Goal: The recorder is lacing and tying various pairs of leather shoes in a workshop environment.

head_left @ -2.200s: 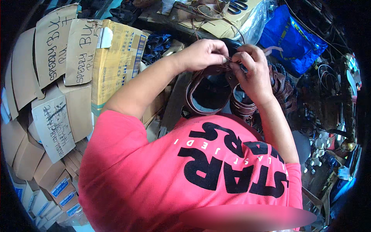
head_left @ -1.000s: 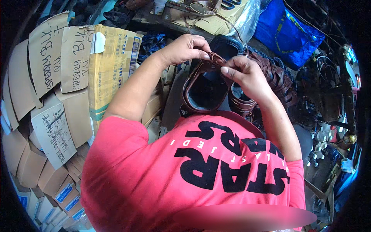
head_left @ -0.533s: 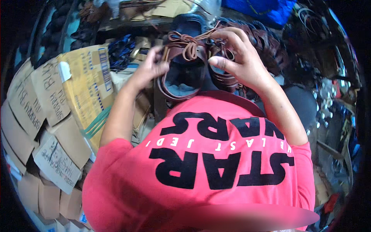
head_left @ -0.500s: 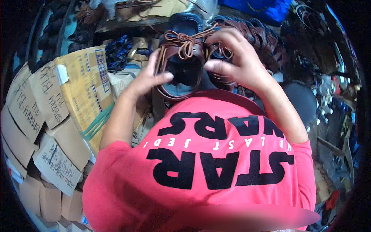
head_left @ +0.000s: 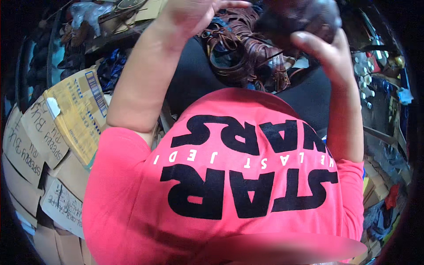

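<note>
My left hand [head_left: 190, 17] is raised at the top edge, partly cut off and blurred. One finger stretches to the right, and nothing shows in its grasp. My right hand [head_left: 329, 51] grips a dark brown leather shoe [head_left: 296, 20] at the upper right, thumb on its near side. The shoe is smeared by motion and its top is out of view. Below and between my hands, a brown lace-up shoe [head_left: 227, 57] lies among a heap of brown leather shoes [head_left: 251, 37] with loose laces, close to my stomach.
Flattened cardboard pieces [head_left: 33, 141] and a yellow padded parcel [head_left: 75, 115] are stacked on the left. Clear plastic [head_left: 90, 13] lies on a cluttered surface at the upper left. Small white-capped bottles [head_left: 365, 77] stand at the right. Dark cloth [head_left: 187, 70] covers my legs.
Both hands have moved up and away from the laced shoe in front of me, the left to the top edge. My right hand now holds a dark brown shoe farther right.
</note>
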### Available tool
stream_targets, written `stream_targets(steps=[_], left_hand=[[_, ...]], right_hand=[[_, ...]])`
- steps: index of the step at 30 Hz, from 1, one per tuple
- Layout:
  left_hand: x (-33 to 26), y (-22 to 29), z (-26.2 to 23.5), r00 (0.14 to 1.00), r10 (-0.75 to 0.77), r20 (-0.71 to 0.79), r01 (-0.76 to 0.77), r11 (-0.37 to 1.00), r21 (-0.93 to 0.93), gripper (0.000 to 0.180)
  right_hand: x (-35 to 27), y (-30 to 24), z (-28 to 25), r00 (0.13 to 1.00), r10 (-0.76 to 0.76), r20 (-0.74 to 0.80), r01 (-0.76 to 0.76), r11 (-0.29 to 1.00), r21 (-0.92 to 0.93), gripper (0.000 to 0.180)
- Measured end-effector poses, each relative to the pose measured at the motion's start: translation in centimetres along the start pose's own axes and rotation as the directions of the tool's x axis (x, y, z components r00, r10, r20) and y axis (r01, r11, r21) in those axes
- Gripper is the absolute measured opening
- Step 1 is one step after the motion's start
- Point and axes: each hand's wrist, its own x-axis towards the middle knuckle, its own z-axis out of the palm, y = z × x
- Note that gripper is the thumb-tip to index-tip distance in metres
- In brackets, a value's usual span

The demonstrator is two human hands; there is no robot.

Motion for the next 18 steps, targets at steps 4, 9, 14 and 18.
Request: stream_targets(steps=[4, 9, 14, 18], left_hand=[[2.8, -7.5, 2.2, 0.995, 0.099, -0.033, -0.053, 0.754, 0.655, 0.026], [6.7, -17.2, 6.9, 0.906, -0.177, 0.383, -0.308, 0.343, 0.887, 0.023], [10.7, -21.9, 11.3, 0.673, -0.625, 0.395, -0.480, 0.037, 0.877, 0.033], [10.5, -22.9, 9.6, 0.646, -0.691, 0.324, -0.583, -0.172, 0.794, 0.022]], right_hand=[[-0.9, 3.1, -6.2, 0.953, 0.164, -0.254, -0.124, 0.978, 0.166, 0.037], [-1.4, 9.4, -9.4, 0.911, 0.268, -0.313, -0.198, 0.951, 0.237, 0.028], [-1.3, 11.2, -10.9, 0.886, 0.278, -0.370, -0.110, 0.904, 0.414, 0.032], [-2.2, 10.0, -12.5, 0.878, 0.353, -0.323, -0.138, 0.833, 0.536, 0.020]])
